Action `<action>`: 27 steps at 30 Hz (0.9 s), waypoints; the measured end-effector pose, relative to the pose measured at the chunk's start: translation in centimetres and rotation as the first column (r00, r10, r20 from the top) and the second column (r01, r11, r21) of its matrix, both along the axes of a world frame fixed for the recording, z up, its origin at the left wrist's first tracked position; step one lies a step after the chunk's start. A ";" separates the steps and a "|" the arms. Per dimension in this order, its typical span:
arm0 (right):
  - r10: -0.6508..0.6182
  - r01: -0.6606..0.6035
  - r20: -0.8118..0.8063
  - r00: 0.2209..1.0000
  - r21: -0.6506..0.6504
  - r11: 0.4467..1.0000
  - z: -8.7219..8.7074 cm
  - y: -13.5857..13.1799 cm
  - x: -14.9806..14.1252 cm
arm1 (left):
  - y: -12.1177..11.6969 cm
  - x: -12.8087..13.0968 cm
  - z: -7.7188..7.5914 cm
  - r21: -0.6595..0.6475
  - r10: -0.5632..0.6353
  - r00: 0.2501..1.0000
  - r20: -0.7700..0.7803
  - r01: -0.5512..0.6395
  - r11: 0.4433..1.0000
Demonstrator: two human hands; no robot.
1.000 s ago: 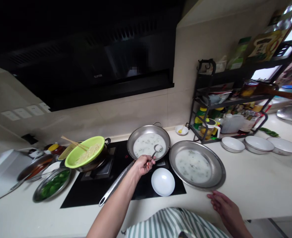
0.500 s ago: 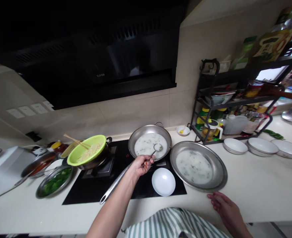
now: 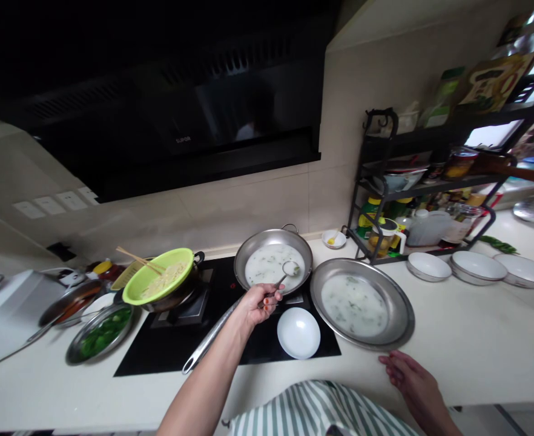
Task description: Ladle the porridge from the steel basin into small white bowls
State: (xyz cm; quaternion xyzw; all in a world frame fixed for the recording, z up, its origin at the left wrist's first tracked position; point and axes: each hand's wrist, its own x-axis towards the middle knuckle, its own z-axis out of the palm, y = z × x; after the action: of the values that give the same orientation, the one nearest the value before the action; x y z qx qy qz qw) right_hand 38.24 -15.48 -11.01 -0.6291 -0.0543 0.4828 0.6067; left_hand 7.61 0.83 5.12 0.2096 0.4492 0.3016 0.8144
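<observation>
My left hand (image 3: 261, 304) is closed round the handle of a metal spoon (image 3: 290, 268). The round spoon bowl is over the white soup with green bits in a long-handled steel pan (image 3: 242, 259) on the cooktop. Below that pan sits an empty white bowl (image 3: 298, 333). To its right, a wide steel basin (image 3: 401, 318) holds more of the pale liquid with green pieces. My right hand (image 3: 407, 378) hovers beside the basin's front rim, fingers loosely bent and nothing visible in them.
A green colander (image 3: 133, 289) with noodles and chopsticks rests on a pot at left. Leafy greens fill a steel dish (image 3: 74, 351). White bowls (image 3: 428, 266) line the right counter below a black spice rack (image 3: 385, 200). A range hood (image 3: 203, 139) hangs overhead.
The spoon bowl has shifted slightly to the right and tilted within the pan. Both hands stay almost where they were.
</observation>
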 end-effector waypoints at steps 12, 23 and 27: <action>0.003 -0.002 -0.034 0.999 0.021 1.000 -0.5 -0.8 0.2 | -2.4 4.2 0.7 0.120 -0.279 0.959 -0.038 0.282 0.952; -0.005 0.005 0.006 1.000 0.022 1.000 0.2 -1.3 -0.2 | -5.3 8.7 -7.8 0.263 -0.148 0.363 -0.920 0.851 0.455; -0.015 0.015 -0.009 1.000 -0.001 1.000 -0.2 -1.4 -0.1 | -5.5 8.1 -8.3 0.293 0.043 0.296 -0.954 0.897 0.331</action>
State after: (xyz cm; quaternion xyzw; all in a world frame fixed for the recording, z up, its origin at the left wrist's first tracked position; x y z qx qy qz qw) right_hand 38.19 -16.90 -11.16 -0.6277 -0.0467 0.4808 0.6104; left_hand 15.71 -4.67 -3.16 0.8202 0.4817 0.0385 0.3063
